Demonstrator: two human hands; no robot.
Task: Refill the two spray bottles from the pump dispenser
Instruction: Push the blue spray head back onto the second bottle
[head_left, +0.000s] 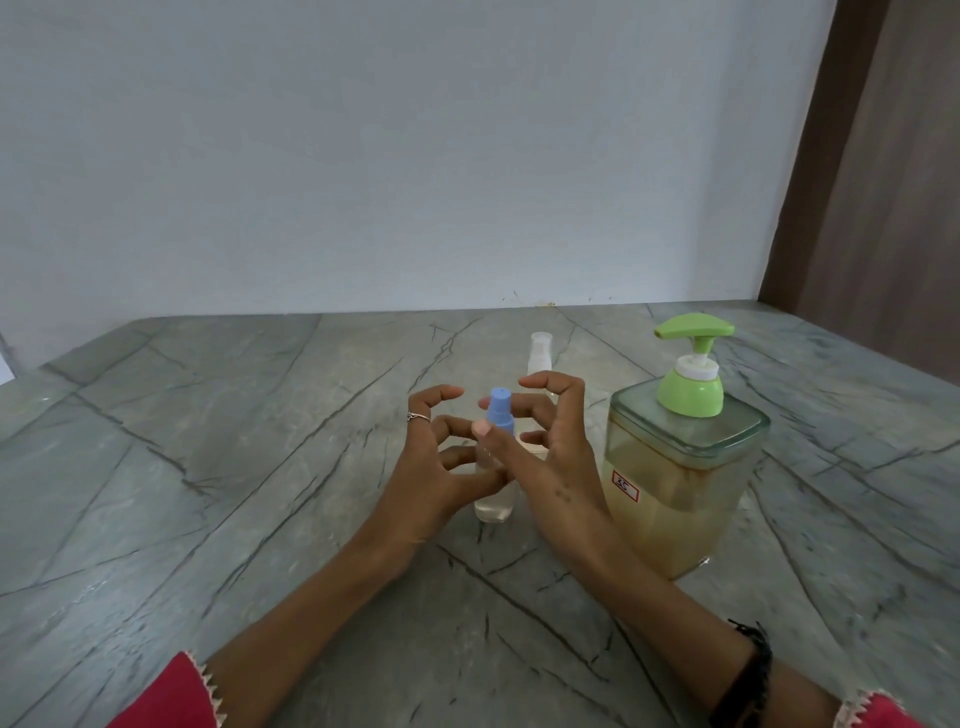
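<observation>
Grey veined stone surface, pale wall behind, brown panel at far right. Near the middle, standing upright: small clear spray bottle with a blue spray head, a little clear liquid at the bottom. Behind it, farther from the camera and partly hidden by fingers: second spray bottle, clear with a whitish cap, also upright. To the right, close beside the right hand: square clear pump dispenser with a green pump top, filled to well over half with yellowish liquid, a small red-bordered label on its front face.

Left hand on the left side of the blue-topped bottle, fingers curled and spread apart, a ring on one finger; lower fingers reaching in by the bottle's body, contact not clear. Right hand on the right side, fingers likewise curled and spread, thumb crossing in front of the bottle's neck just under the blue head; grip or mere nearness hard to tell. Both hands cupped around the bottle, fingers fairly wide rather than clamped.

Dark band on the right wrist. Red sleeve edges with pale trim at both lower corners.
</observation>
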